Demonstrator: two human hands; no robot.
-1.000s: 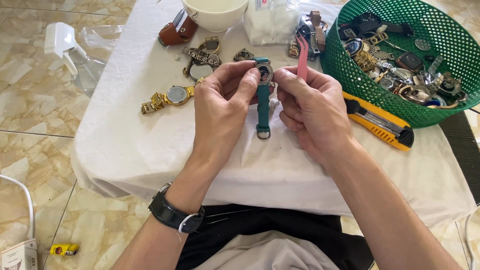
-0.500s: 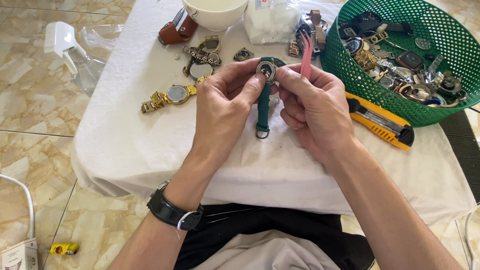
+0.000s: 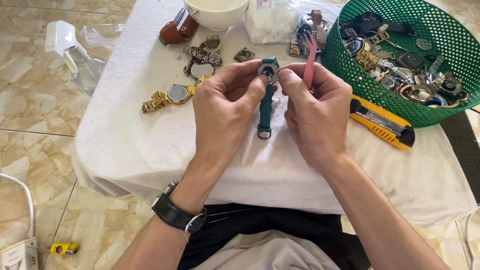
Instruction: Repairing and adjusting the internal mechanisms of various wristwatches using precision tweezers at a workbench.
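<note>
Above a low table draped in white cloth (image 3: 150, 150), a person's left hand (image 3: 225, 112) and right hand (image 3: 315, 112) pinch the round metal case of a small wristwatch with a teal strap (image 3: 267, 95), its strap hanging down with the buckle just above the cloth. Both hands are nearly closed, thumbs and forefingers on the case rim; the right also grips a slim pink-handled tool (image 3: 310, 62), its tip hidden, so what it is cannot be told. A gold-toned metal bracelet watch (image 3: 170, 96) lies to the left, a yellow utility knife (image 3: 382, 122) to the right, beside a green plastic mesh basket (image 3: 450, 107) heaped with watch parts. Held so lightly, the watch could slip and drop; the tool could scratch its face.
</note>
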